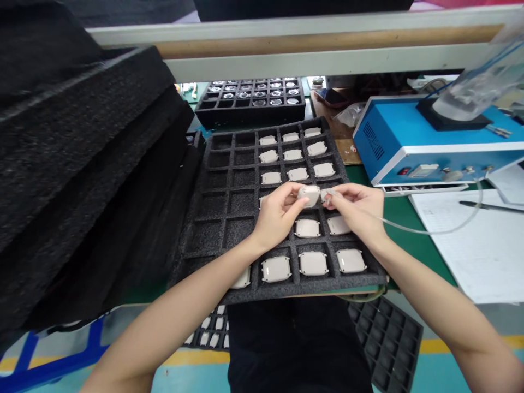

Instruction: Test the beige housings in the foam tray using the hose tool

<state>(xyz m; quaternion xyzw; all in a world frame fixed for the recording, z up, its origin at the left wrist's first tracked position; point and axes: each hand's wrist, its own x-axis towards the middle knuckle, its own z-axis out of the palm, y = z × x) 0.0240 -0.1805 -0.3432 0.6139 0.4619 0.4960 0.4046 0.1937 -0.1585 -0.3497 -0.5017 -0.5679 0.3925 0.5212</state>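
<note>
My left hand [278, 218] is closed around a beige watch case [309, 196], pinched between thumb and fingers above a black foam tray [239, 234]. Just to its right, my right hand [362, 210] pinches the end of a thin clear tube [409, 228], close to the case's side. Whether the tube's tip touches the case I cannot tell. Under both hands, similar beige cases such as this front watch case [313, 263] lie flat in the tray's middle and right compartments. Several left compartments hold nothing.
At the right stands a blue box-shaped machine [442, 147], to which the tube runs, with a clear cylinder [470, 90] on top. Papers [462, 245] and a pen [491, 206] lie nearby. Black foam trays [94, 147] are stacked high at left; another filled tray [249, 116] sits behind.
</note>
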